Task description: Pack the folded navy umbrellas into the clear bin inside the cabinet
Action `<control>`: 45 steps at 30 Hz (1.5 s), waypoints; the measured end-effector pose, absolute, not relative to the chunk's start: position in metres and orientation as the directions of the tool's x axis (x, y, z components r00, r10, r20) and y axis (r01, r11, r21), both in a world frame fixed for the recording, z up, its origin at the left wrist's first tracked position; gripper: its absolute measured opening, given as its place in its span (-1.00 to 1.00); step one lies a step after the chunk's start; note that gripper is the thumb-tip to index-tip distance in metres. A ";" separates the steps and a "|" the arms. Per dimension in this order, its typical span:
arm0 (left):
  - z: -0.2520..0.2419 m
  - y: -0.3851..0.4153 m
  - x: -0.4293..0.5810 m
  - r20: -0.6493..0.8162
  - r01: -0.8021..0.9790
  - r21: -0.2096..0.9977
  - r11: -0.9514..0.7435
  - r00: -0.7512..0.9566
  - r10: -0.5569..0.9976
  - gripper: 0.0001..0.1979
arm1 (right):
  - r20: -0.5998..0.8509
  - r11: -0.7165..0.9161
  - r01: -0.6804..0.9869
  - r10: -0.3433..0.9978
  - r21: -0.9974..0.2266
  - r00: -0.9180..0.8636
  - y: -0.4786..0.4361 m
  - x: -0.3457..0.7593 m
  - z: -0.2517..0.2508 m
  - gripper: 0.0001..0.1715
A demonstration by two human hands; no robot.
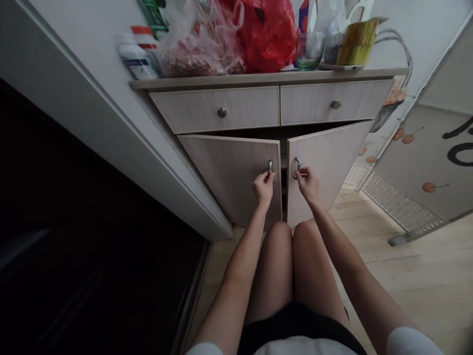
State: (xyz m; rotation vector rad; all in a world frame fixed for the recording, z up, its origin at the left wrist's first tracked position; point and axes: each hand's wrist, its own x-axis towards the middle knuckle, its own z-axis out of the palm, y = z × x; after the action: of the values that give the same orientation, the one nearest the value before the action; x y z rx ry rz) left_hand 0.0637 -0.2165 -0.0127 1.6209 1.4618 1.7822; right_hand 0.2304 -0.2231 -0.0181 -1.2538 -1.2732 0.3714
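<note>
A low pale-wood cabinet (207, 81) stands in front of me with two doors slightly ajar and a dark gap between them. My left hand (263, 187) is closed on the chrome handle (270, 165) of the left door (229, 172). My right hand (307, 183) is closed on the chrome handle (296, 164) of the right door (328, 158). My knees sit just below the doors. What is inside the cabinet is hidden in shadow.
Two shut drawers with round knobs (221, 112) sit above the doors. On top lie a red plastic bag (268, 32), a clear bag (199, 44), a white bottle (135, 59), a glass (309, 49) and a yellow-green pack (356, 42). A dark doorway lies left, a patterned panel (424, 162) right.
</note>
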 end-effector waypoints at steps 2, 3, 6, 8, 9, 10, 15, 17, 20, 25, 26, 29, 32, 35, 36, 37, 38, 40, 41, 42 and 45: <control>-0.010 -0.206 0.067 0.552 0.420 0.806 -0.417 -0.281 0.785 -0.86 | 0.503 0.338 0.443 0.797 -0.830 0.334 -0.212 0.226 -0.017 -0.43; -0.009 -0.201 0.068 0.556 0.439 0.798 -0.413 -0.271 0.786 -0.84 | 0.506 0.333 0.457 0.795 -0.825 0.335 -0.207 0.224 -0.016 -0.42; -0.006 -0.188 0.071 0.554 0.485 0.780 -0.395 -0.244 0.796 -0.81 | 0.519 0.337 0.468 0.783 -0.817 0.343 -0.192 0.218 -0.015 -0.44; -0.004 -0.181 0.073 0.551 0.507 0.772 -0.384 -0.231 0.802 -0.80 | 0.519 0.338 0.461 0.780 -0.820 0.351 -0.182 0.215 -0.015 -0.48; -0.003 -0.177 0.075 0.550 0.516 0.768 -0.380 -0.225 0.804 -0.79 | 0.514 0.334 0.458 0.782 -0.824 0.353 -0.177 0.213 -0.015 -0.51; -0.002 -0.173 0.076 0.549 0.522 0.765 -0.377 -0.222 0.806 -0.79 | 0.507 0.329 0.457 0.787 -0.827 0.351 -0.172 0.212 -0.015 -0.54; 0.000 -0.155 0.081 0.522 0.547 0.764 -0.343 -0.212 0.826 -0.78 | 0.471 0.292 0.462 0.814 -0.837 0.340 -0.153 0.209 -0.014 -0.69; 0.001 -0.148 0.082 0.518 0.562 0.758 -0.331 -0.210 0.829 -0.77 | 0.465 0.283 0.462 0.814 -0.840 0.347 -0.147 0.208 -0.014 -0.72; 0.001 -0.142 0.082 0.533 0.583 0.739 -0.337 -0.200 0.822 -0.77 | 0.466 0.286 0.453 0.810 -0.844 0.357 -0.140 0.206 -0.014 -0.75; 0.003 -0.134 0.082 0.533 0.625 0.711 -0.324 -0.178 0.827 -0.78 | 0.470 0.291 0.445 0.802 -0.847 0.368 -0.130 0.204 -0.014 -0.77; 0.003 -0.132 0.082 0.534 0.633 0.705 -0.321 -0.176 0.827 -0.78 | 0.466 0.286 0.447 0.803 -0.848 0.371 -0.128 0.204 -0.014 -0.77; 0.003 -0.127 0.081 0.539 0.648 0.690 -0.323 -0.162 0.827 -0.79 | 0.468 0.291 0.442 0.802 -0.848 0.370 -0.122 0.203 -0.014 -0.75; 0.003 -0.122 0.080 0.531 0.658 0.683 -0.318 -0.148 0.834 -0.80 | 0.486 0.312 0.443 0.795 -0.841 0.363 -0.117 0.203 -0.014 -0.74; 0.003 -0.118 0.081 0.532 0.666 0.676 -0.316 -0.143 0.835 -0.80 | 0.489 0.303 0.466 0.796 -0.831 0.355 -0.114 0.204 -0.015 -0.76; 0.003 -0.118 0.081 0.533 0.667 0.675 -0.316 -0.145 0.834 -0.79 | 0.489 0.300 0.471 0.797 -0.829 0.353 -0.114 0.204 -0.016 -0.76; 0.003 -0.117 0.082 0.532 0.667 0.676 -0.314 -0.147 0.834 -0.79 | 0.490 0.299 0.474 0.797 -0.828 0.352 -0.113 0.204 -0.017 -0.76; 0.003 -0.116 0.082 0.529 0.665 0.679 -0.310 -0.151 0.835 -0.80 | 0.492 0.301 0.475 0.797 -0.827 0.352 -0.113 0.204 -0.017 -0.76; 0.003 -0.115 0.083 0.521 0.657 0.690 -0.304 -0.158 0.839 -0.80 | 0.491 0.303 0.470 0.797 -0.829 0.353 -0.112 0.203 -0.017 -0.77; 0.004 -0.115 0.083 0.516 0.651 0.695 -0.305 -0.155 0.843 -0.81 | 0.488 0.301 0.468 0.799 -0.831 0.352 -0.112 0.203 -0.017 -0.78; 0.004 -0.114 0.082 0.510 0.645 0.700 -0.306 -0.151 0.847 -0.81 | 0.483 0.296 0.468 0.802 -0.833 0.351 -0.112 0.203 -0.017 -0.79; 0.008 -0.113 0.079 0.478 0.637 0.712 -0.295 -0.133 0.868 -0.81 | 0.469 0.272 0.486 0.813 -0.830 0.346 -0.113 0.204 -0.016 -0.82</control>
State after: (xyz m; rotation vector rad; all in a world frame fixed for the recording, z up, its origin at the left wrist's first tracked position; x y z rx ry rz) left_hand 0.0792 -0.1133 0.0081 1.8902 1.6980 1.3954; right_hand 0.2043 -0.1130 -0.0156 -1.3738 -1.2985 0.3337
